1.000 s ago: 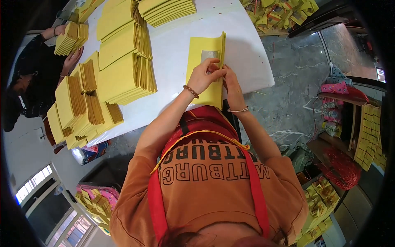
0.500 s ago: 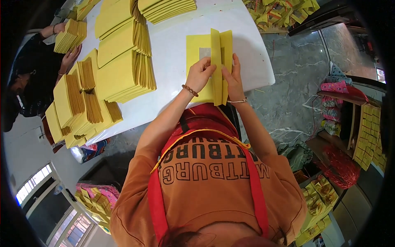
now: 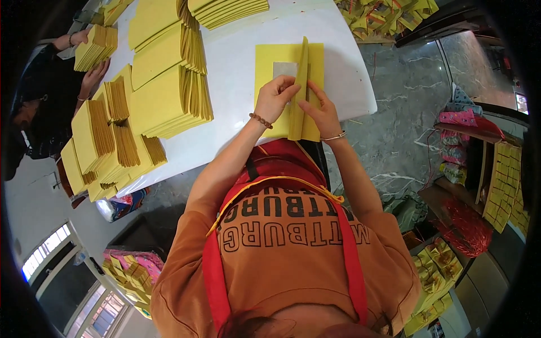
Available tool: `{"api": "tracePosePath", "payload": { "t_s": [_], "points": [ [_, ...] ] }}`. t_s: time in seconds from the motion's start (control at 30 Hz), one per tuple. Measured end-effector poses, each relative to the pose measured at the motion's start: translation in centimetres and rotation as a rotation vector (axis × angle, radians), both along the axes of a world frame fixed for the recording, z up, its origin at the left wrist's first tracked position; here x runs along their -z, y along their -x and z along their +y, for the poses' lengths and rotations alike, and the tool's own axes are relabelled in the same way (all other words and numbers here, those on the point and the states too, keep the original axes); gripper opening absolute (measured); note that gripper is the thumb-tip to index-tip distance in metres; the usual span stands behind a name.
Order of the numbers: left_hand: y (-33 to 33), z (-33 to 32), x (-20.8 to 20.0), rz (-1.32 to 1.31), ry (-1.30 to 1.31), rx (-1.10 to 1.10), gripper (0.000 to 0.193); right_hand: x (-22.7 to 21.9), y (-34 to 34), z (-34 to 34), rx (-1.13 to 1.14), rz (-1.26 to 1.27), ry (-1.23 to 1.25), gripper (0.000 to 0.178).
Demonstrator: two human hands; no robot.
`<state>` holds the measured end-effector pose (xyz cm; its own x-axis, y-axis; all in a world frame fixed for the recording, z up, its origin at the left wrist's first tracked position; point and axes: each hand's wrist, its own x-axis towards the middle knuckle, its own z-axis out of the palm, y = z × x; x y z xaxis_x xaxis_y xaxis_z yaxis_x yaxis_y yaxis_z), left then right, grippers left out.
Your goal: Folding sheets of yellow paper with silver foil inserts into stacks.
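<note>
In front of me at the table's near edge lies a yellow paper sheet [image 3: 315, 59] with a silvery square [image 3: 284, 70] on it. A narrow folded flap [image 3: 298, 107] stands up along its middle. My left hand [image 3: 276, 100] is closed on the flap's left side, thumb and fingers pinching the paper. My right hand [image 3: 322, 112] is at the flap's right side, its thumb and fingers spread and their tips against the paper. The undersides of the fingers are hidden.
Stacks of folded yellow paper [image 3: 169, 101] cover the left of the white table [image 3: 231, 84]. At the far left another person's hands [image 3: 93, 79] hold a yellow bundle [image 3: 96, 48]. A yellow heap [image 3: 389, 19] lies beyond the table's right corner.
The right part of the sheet, raised before, now lies flat. The standing flap is narrower and leans right at its top. My right hand has moved slightly right and its fingers have spread.
</note>
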<state>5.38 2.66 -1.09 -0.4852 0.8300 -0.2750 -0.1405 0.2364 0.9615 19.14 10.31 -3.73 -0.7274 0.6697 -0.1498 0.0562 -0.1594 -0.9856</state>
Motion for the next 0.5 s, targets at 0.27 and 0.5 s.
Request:
{"api": "tracePosePath", "payload": {
  "t_s": [0.27, 0.5],
  "points": [
    [-0.6, 0.6, -0.1, 0.097, 0.012, -0.011, 0.024, -0.4, 0.0, -0.6, -0.008, -0.024, -0.118, 0.075],
    [-1.0, 0.8, 0.0, -0.173, 0.024, -0.097, 0.020, -2.5, -0.2, 0.1, -0.035, 0.104, 0.384, 0.070]
  ]
}}
